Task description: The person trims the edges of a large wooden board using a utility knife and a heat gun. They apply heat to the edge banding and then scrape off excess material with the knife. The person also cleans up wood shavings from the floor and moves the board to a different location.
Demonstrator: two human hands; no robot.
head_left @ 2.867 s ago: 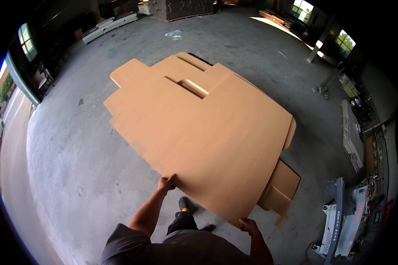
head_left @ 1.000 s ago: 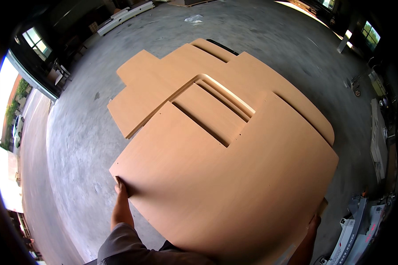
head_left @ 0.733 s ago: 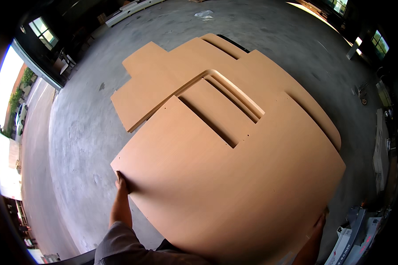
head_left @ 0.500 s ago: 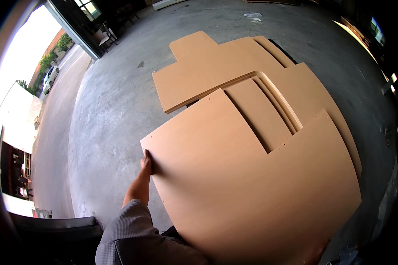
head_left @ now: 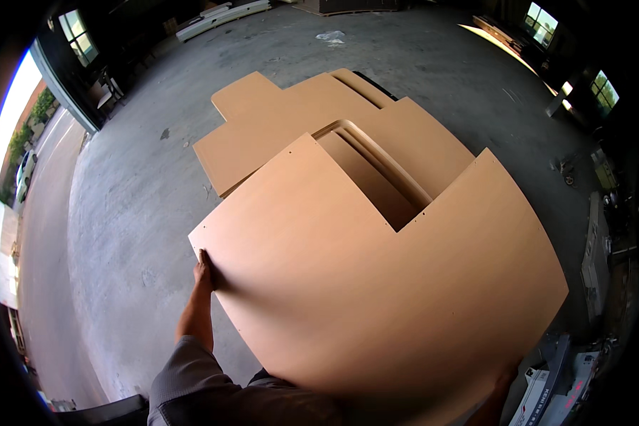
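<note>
A large tan plywood panel point(head_left: 334, 291) with a rectangular notch in its far edge fills the space before me, held tilted. Its left edge is in the grip of my left hand point(head_left: 204, 271), thumb on the upper face and fingers hidden beneath. At the lower right edge my right hand point(head_left: 505, 380) holds the panel too, mostly in shadow. Beyond lies a stack of similar notched panels point(head_left: 255, 117), partly covered by the held one. Through the notch, edges of stacked boards show.
Grey concrete floor point(head_left: 131, 206) surrounds the stack. A white and dark machine point(head_left: 557, 387) stands close at lower right. Light-coloured long pieces point(head_left: 224, 20) lie at the back left. Crumpled plastic point(head_left: 330, 37) is on the far floor. A wide doorway opens at the left.
My view has turned to the right. The held panel has shifted relative to the stack and covers more of its near side. Both hands keep their hold.
</note>
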